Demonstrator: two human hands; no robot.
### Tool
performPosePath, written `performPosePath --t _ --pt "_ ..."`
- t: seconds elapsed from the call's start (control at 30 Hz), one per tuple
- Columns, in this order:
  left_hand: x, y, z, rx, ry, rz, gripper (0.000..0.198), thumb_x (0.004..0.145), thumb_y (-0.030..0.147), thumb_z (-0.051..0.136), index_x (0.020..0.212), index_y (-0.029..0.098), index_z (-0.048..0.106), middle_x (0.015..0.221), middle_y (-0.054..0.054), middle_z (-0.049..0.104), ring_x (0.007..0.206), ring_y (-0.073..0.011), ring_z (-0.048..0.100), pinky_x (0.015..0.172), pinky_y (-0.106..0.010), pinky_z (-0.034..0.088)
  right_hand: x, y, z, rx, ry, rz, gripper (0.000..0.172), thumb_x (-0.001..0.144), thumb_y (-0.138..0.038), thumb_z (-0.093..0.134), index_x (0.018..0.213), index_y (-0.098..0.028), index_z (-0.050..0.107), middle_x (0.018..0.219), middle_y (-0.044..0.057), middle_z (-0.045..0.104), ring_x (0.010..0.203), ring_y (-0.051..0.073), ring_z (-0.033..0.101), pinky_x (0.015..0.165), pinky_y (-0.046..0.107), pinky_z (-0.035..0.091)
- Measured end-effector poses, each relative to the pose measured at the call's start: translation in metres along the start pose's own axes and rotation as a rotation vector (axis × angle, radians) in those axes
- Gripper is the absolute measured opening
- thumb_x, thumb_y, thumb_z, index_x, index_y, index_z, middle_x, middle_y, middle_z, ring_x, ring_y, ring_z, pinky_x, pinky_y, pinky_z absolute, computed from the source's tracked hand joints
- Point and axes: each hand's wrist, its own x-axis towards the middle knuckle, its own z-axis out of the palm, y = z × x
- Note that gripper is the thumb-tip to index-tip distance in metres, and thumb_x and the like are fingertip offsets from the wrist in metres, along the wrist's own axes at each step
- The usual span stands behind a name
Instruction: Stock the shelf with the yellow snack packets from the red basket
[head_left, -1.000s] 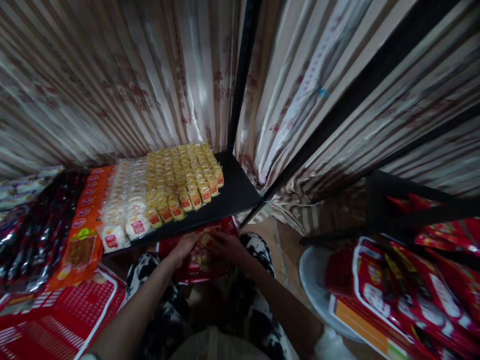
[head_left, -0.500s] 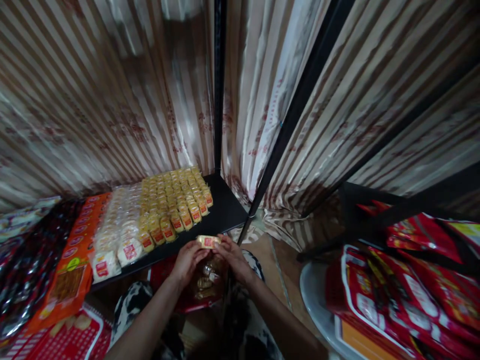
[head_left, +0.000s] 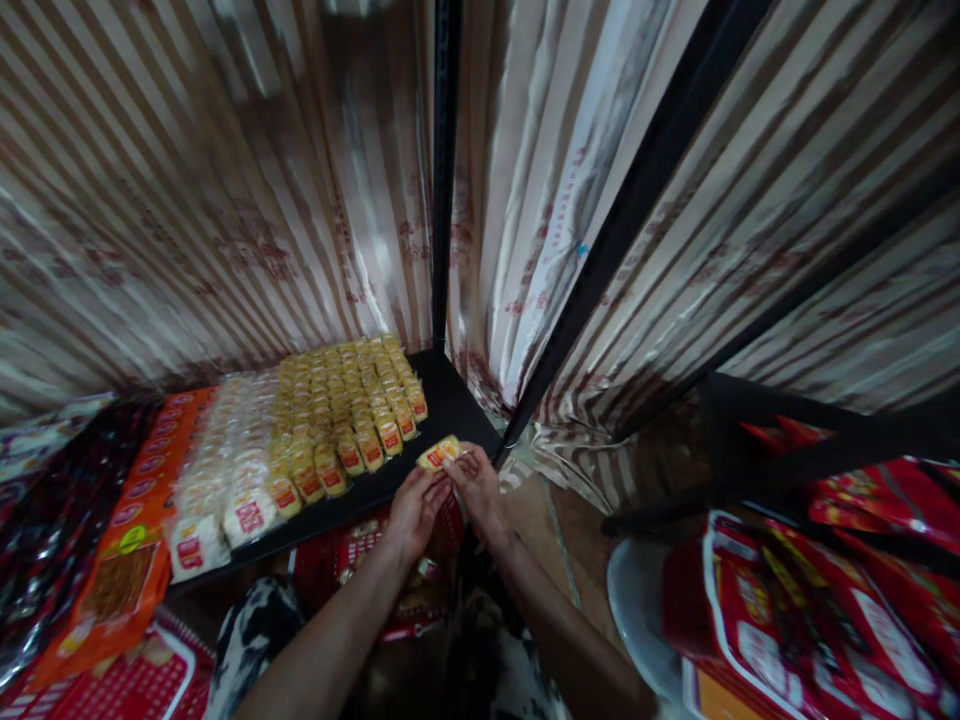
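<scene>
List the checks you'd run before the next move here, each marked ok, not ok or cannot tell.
1. Small wrapped packet in the right hand's grasp: ok, pinched between thumb and fingers.
2. Left hand bearing it too: cannot tell; its fingers are close by.
3. Red print visible: ok, it faces the camera.
4. Wrapper seal intact: cannot tell, too small and dim.
5. Black shelf surface showing right of the yellow packet rows: ok.
</scene>
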Motion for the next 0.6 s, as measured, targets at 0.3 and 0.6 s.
performPosePath --t 0.3,0.6 --pt "0.027 0.008 0.01 0.343 0.129 0.074 0.011 0.081 0.005 0.051 0.082 0.014 0.057 0.074 -0.003 0.066 0.055 -0.008 0.061 0.059 -0.021 0.048 0.082 -0.005 0.003 -0.615 -0.149 -0.222 0.04 0.073 -0.019 0.058 0.112 -0.023 0.06 0.093 0.002 0.063 0.082 0.015 0.057 0.076 0.029 0.05" --pt "0.05 0.019 0.006 0.548 0.109 0.215 0.004 0.08 0.015 0.055 0.082 0.013 0.058 0.077 -0.004 0.066 0.055 -0.0084 0.059 0.053 -0.02 0.046 0.114 0.017 0.018 -0.6 -0.187 -0.233 0.044 0.074 -0.018 0.056 0.117 -0.024 0.059 0.096 0.003 0.059 0.082 0.014 0.057 0.073 0.027 0.053"
